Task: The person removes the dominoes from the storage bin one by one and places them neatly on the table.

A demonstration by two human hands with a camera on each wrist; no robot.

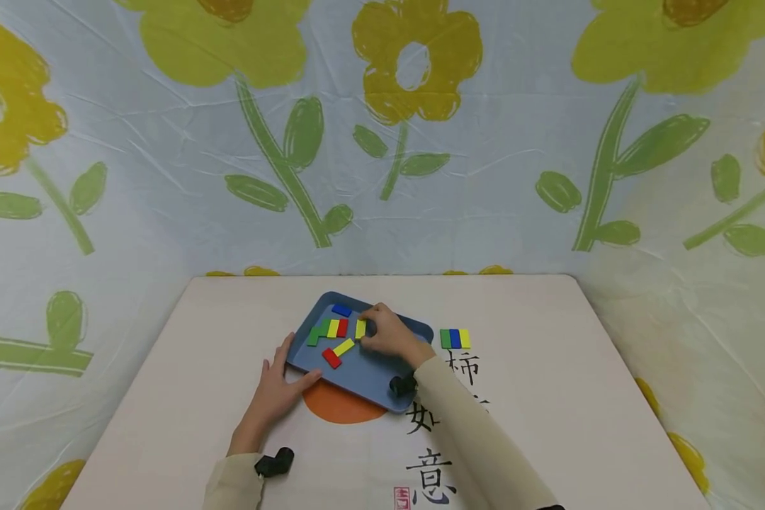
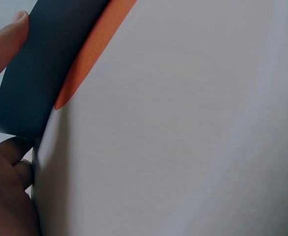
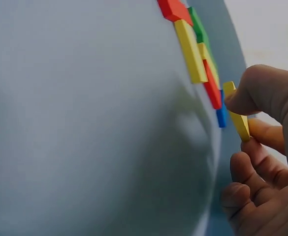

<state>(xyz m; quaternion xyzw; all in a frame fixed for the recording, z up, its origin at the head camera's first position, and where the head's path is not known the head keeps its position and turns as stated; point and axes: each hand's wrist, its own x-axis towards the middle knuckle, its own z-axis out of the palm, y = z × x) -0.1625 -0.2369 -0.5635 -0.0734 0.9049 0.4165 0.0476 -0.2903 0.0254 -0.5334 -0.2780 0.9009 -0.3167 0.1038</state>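
A blue-grey tray (image 1: 370, 382) lies at a slant on the table, with several small flat coloured blocks in it. At its left corner my left hand (image 1: 275, 389) holds the tray, the thumb (image 2: 8, 42) along the near wall and the fingers round the left side. Over the tray, my right hand (image 1: 389, 333) pinches a yellow block (image 3: 239, 118) between thumb and fingers. To its left are a green, yellow and red row with a red block (image 1: 342, 328) at its end, a blue block (image 1: 341, 310), a loose yellow block (image 1: 343, 347) and another red block (image 1: 331, 358).
Right of the tray, a green, a blue and a yellow block (image 1: 464, 338) sit side by side on the table (image 1: 523, 368). An orange shape (image 1: 344, 407) and black characters (image 1: 432, 478) are printed on the tabletop. Flowered cloth (image 1: 459, 234) hangs behind and at both sides.
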